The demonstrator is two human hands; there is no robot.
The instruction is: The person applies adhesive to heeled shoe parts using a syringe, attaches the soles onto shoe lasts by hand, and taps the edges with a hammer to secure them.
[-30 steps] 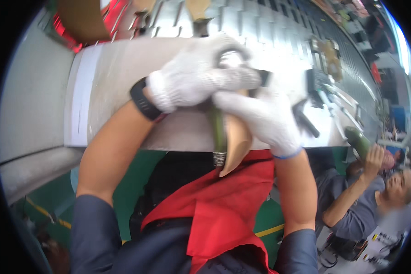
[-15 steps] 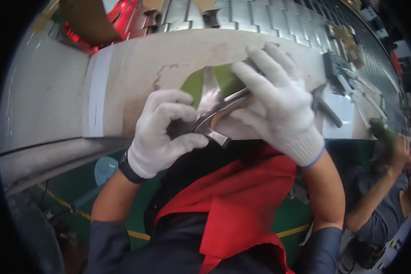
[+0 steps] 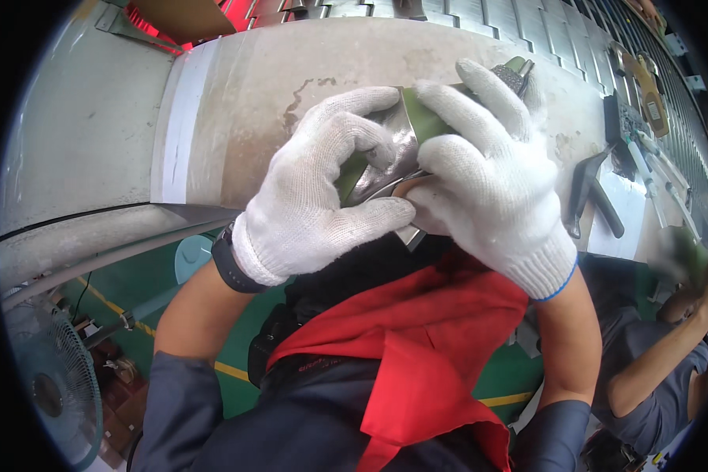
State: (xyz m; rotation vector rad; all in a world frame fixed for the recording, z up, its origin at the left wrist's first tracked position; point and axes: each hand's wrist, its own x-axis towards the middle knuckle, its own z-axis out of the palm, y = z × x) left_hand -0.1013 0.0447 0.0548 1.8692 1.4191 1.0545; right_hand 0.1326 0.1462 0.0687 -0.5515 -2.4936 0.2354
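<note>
Over the near edge of the bench, both of my white-gloved hands hold a green shoe last [image 3: 426, 122] with silver straps around it. My left hand [image 3: 311, 177] is closed on it from the left, its thumb and bent fingers pressing a shiny silver strap [image 3: 393, 149]. Wrapped around the last from the right, my right hand [image 3: 488, 173] has its thumb side near a tan edge. One end of the last, with a dark textured band, shows beyond the right fingers. The gloves hide much of the rest.
The pale bench [image 3: 236, 102] meets a metal slat conveyor [image 3: 480, 23] at the far side. To the right lie a hammer [image 3: 606, 208] and brush-like tools [image 3: 645, 169]. A fan [image 3: 51, 393] stands lower left. At right, a co-worker [image 3: 645, 377] handles a green object.
My left hand has moved right and up along the silver strap, closer to my right hand. The last has turned and now sits more covered by my gloves. The whole view has shifted slightly.
</note>
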